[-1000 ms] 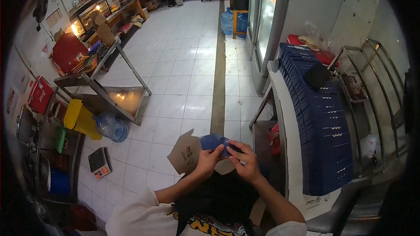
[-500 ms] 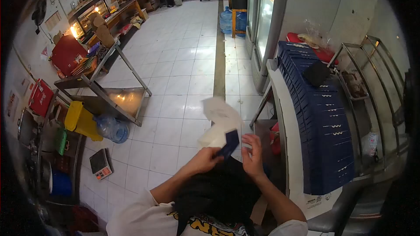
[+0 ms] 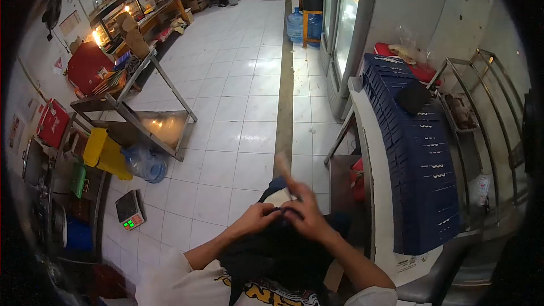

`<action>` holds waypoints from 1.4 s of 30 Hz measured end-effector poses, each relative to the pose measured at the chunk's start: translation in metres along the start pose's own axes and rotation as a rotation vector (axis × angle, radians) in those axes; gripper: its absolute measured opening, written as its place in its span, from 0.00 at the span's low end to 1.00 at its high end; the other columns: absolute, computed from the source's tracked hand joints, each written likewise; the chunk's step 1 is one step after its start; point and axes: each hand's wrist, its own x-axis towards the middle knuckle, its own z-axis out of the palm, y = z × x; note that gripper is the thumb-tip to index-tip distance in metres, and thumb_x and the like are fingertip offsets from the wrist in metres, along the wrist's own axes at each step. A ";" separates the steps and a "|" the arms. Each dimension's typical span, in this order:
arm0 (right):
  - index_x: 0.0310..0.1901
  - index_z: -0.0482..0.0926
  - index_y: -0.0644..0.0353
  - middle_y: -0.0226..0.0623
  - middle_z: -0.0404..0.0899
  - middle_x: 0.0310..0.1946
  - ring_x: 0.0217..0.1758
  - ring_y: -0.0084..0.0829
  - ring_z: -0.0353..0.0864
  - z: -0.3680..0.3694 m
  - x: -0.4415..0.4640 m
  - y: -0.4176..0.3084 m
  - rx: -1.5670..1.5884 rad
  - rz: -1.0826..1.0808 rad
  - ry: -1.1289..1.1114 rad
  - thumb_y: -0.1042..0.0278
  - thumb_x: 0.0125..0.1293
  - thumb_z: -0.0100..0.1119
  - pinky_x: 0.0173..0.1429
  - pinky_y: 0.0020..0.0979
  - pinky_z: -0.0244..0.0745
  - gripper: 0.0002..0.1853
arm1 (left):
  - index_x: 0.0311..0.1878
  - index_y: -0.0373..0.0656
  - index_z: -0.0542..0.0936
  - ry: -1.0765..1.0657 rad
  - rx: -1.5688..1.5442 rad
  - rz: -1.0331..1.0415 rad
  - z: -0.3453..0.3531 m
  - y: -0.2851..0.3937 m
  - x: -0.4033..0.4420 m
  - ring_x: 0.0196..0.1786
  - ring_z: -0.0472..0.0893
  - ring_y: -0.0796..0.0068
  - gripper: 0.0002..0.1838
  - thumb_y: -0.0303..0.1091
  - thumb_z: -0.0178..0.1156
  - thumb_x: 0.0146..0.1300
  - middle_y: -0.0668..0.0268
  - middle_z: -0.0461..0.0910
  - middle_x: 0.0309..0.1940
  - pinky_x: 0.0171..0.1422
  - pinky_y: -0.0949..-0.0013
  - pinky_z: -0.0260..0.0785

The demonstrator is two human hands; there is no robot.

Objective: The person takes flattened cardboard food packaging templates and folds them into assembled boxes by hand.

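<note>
In front of my dark apron, my left hand (image 3: 256, 219) pinches one side of a small dark blue paper piece (image 3: 286, 210). From the other side, my right hand (image 3: 307, 214) grips it with thumb and fingers, one finger raised and blurred. Just beyond the fingertips shows a white tissue-like sheet (image 3: 280, 197); how it joins the blue piece is hidden. Along the table to my right lie long overlapping rows of dark blue pieces (image 3: 424, 181) with white wavy marks. A black object (image 3: 412, 97) rests on top of them.
A metal rack (image 3: 481, 107) stands behind the rows at right, beside glass-door fridges (image 3: 344, 34). On the left are a digital scale (image 3: 130, 209), a water jug (image 3: 145, 164), a yellow bin (image 3: 105, 153) and a metal-framed table (image 3: 136, 119). Two people sit far back.
My right hand has come in from the right and closed on the blue piece beside my left hand. The white sheet, spread and fluttering before, is now mostly out of sight.
</note>
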 end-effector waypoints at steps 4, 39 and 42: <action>0.50 0.76 0.59 0.55 0.60 0.66 0.71 0.54 0.60 0.017 -0.009 0.002 0.075 0.214 0.112 0.72 0.60 0.63 0.71 0.47 0.59 0.15 | 0.40 0.33 0.78 -0.067 0.024 -0.007 0.008 0.001 -0.004 0.30 0.70 0.82 0.16 0.41 0.56 0.71 0.70 0.74 0.24 0.34 0.71 0.64; 0.47 0.75 0.60 0.45 0.75 0.51 0.56 0.43 0.75 -0.023 0.002 0.014 -0.028 0.264 0.199 0.79 0.58 0.62 0.61 0.38 0.69 0.14 | 0.57 0.37 0.70 0.230 -0.299 0.182 0.003 0.007 0.015 0.61 0.70 0.70 0.16 0.32 0.56 0.69 0.58 0.72 0.56 0.65 0.65 0.63; 0.45 0.75 0.63 0.45 0.74 0.52 0.54 0.41 0.78 -0.020 -0.001 0.011 0.272 0.395 0.205 0.78 0.59 0.63 0.56 0.35 0.74 0.12 | 0.70 0.42 0.58 0.569 -0.802 0.140 0.004 0.010 0.030 0.74 0.58 0.62 0.27 0.29 0.53 0.70 0.58 0.60 0.71 0.75 0.61 0.53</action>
